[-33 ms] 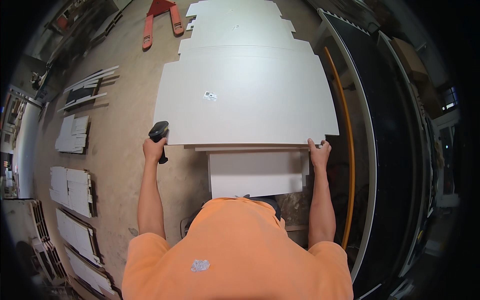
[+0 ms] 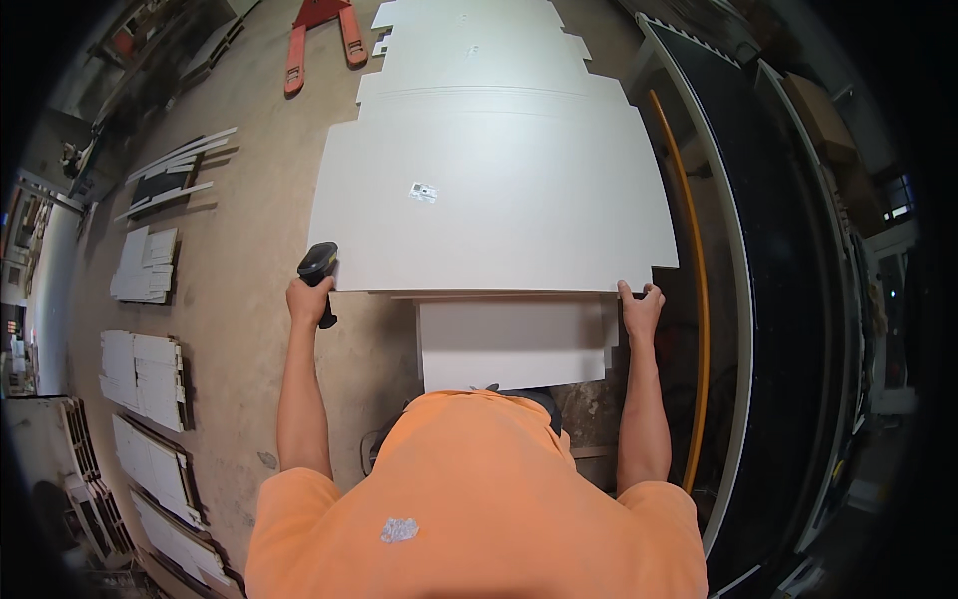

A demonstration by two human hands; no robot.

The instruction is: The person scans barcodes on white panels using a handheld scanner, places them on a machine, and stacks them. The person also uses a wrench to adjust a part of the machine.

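My left hand (image 2: 310, 299) is closed on a black handheld barcode scanner (image 2: 318, 262), its head pointing away from me. That hand's fingers also meet the near left corner of a large white panel (image 2: 499, 220). At the panel's near right corner, my right hand (image 2: 641, 304) grips the edge with the thumb on top; its other fingers are partly hidden. A small printed label (image 2: 423, 192) lies on the panel, left of its middle. Nearer my body, a smaller white board (image 2: 514, 344) sits below the panel's near edge.
A red pallet jack (image 2: 321, 40) stands at the far left. Stacks of white boards (image 2: 144, 374) and thin strips (image 2: 185, 160) lie on the floor to my left. An orange-yellow bar (image 2: 699, 299) and a long dark surface with a pale rim (image 2: 743, 299) run along my right.
The panel's near edge has come very slightly toward me, covering more of the layer beneath. Both hands keep their hold at the corners.
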